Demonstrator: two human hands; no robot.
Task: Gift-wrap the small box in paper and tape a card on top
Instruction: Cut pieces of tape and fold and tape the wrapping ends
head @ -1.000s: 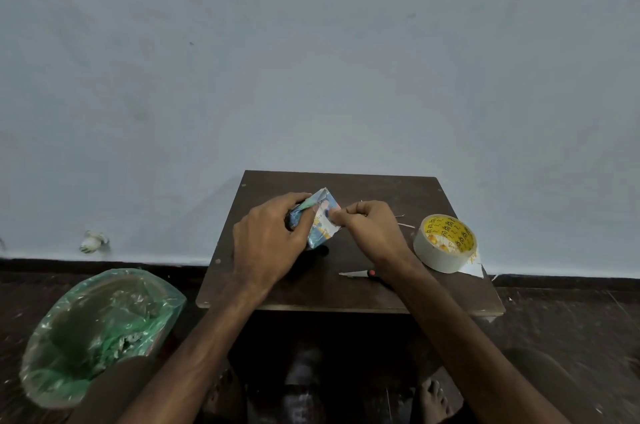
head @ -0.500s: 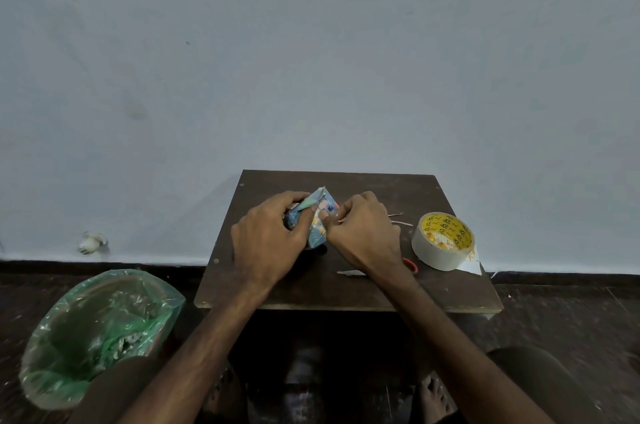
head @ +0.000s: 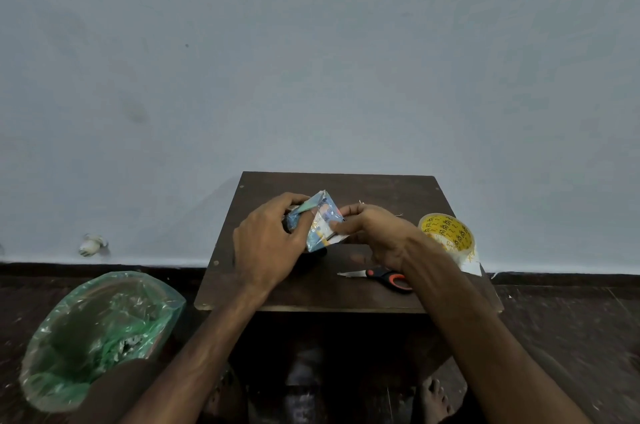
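Finds right hand drawn rightward since earlier frame, scissors uncovered. Records left hand gripping small box at centre of table, right pinching its paper end. Judges wrapping nearly done; taping and card outstanding. Notes tape roll at right.

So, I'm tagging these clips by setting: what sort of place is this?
Probably a plain room at home: a small dark wooden table against a bare pale wall, a bin lined with green plastic, a bare foot below.
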